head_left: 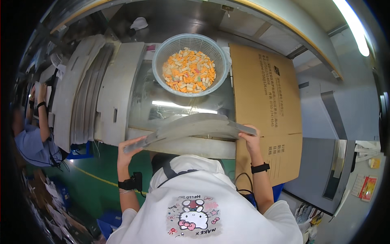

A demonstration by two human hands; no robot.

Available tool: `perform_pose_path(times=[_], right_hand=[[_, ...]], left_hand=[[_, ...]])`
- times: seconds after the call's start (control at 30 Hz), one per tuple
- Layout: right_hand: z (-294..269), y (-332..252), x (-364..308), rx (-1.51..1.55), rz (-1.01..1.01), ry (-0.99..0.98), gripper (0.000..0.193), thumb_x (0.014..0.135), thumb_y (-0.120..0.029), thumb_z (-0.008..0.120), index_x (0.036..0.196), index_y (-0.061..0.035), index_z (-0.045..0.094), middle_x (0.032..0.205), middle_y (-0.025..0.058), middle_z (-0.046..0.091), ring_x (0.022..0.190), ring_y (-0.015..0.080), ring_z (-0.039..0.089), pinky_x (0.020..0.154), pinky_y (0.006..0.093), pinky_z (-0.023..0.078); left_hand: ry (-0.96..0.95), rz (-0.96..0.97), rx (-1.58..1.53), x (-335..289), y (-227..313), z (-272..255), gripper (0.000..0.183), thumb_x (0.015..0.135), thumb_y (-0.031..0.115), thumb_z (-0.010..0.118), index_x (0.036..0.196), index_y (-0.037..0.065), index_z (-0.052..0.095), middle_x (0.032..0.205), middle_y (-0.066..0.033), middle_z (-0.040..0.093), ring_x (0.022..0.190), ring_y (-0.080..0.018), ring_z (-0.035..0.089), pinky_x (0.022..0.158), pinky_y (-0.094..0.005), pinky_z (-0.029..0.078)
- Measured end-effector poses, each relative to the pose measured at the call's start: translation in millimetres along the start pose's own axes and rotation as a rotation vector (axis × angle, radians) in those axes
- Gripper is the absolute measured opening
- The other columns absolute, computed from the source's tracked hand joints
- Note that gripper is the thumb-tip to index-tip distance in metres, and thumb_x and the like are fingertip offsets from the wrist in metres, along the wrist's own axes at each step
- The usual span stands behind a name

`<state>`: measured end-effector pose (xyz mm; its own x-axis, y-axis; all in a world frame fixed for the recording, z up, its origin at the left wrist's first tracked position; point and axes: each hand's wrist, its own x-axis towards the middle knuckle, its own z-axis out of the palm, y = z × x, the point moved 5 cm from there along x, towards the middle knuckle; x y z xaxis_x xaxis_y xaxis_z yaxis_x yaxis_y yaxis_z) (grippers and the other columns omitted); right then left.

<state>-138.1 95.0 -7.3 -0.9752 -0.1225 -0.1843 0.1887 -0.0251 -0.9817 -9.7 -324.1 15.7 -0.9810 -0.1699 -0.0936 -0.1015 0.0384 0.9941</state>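
Both of my hands grip a stack of flat grey boards (189, 125), held up edge-on in front of me. My left hand (131, 149) is closed around its left end, and my right hand (251, 140) around its right end. Just beyond the stack lies a shiny grey work surface (142, 93). At its far side stands a round, light blue perforated basket (159, 75) holding many small orange and beige pieces (189, 71). What the pieces are is too small to tell.
A large brown cardboard sheet (264, 101) lies to the right. More grey boards (118, 93) are stacked at the left. Farther left a co-worker (34, 138) works with raised hands. A white cap-like object (139, 23) lies at the back, below an overhead frame (280, 28).
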Motion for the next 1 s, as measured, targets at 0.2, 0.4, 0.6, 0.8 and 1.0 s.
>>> perform_pose_path(times=[0.2, 0.4, 0.6, 0.8, 1.0], right_hand=[[18, -27, 8, 0.068, -0.096, -0.117, 0.024, 0.057, 0.006, 0.066, 0.079, 0.0008, 0.059, 0.083, 0.0131, 0.060, 0.075, 0.0175, 0.057, 0.066, 0.0278, 0.047], [10, -54, 14, 0.181, -0.241, -0.195, 0.022, 0.057, 0.004, 0.067, 0.075, -0.0025, 0.058, 0.080, 0.0173, 0.060, 0.079, 0.0277, 0.058, 0.071, 0.0366, 0.047], [55, -99, 29, 0.144, -0.330, -0.317, 0.021, 0.057, 0.004, 0.068, 0.075, -0.0017, 0.058, 0.079, 0.0187, 0.060, 0.079, 0.0286, 0.059, 0.069, 0.0350, 0.048], [102, -142, 41, 0.045, -0.445, -0.458, 0.022, 0.056, 0.008, 0.066, 0.076, 0.0010, 0.058, 0.077, 0.0168, 0.060, 0.076, 0.0256, 0.059, 0.063, 0.0305, 0.049], [169, -179, 85, -0.255, -0.157, -0.388, 0.021, 0.056, 0.006, 0.064, 0.076, 0.0021, 0.058, 0.072, 0.0076, 0.060, 0.067, 0.0137, 0.056, 0.060, 0.0250, 0.045]], left_hand=[[-0.016, 0.198, -0.019, -19, 40, -11, 0.033, 0.058, -0.008, 0.061, 0.090, 0.001, 0.060, 0.096, -0.0193, 0.058, 0.091, -0.0268, 0.056, 0.080, -0.0316, 0.044], [-0.055, 0.310, -0.073, -17, 69, -11, 0.012, 0.066, 0.006, 0.058, 0.076, 0.001, 0.063, 0.091, -0.0245, 0.057, 0.082, -0.0324, 0.059, 0.070, -0.0346, 0.048], [0.034, 0.240, -0.154, -35, 69, -37, 0.015, 0.071, 0.019, 0.057, 0.079, 0.008, 0.062, 0.089, -0.0311, 0.054, 0.081, -0.0370, 0.058, 0.071, -0.0408, 0.047], [0.159, 0.286, -0.351, -47, 43, -71, 0.013, 0.069, 0.016, 0.061, 0.079, 0.008, 0.061, 0.094, -0.0320, 0.051, 0.092, -0.0396, 0.052, 0.076, -0.0438, 0.045], [0.497, 0.061, -0.324, -66, 22, -84, 0.042, 0.050, -0.005, 0.064, 0.092, -0.007, 0.056, 0.098, -0.0206, 0.055, 0.088, -0.0230, 0.055, 0.077, -0.0318, 0.043]])
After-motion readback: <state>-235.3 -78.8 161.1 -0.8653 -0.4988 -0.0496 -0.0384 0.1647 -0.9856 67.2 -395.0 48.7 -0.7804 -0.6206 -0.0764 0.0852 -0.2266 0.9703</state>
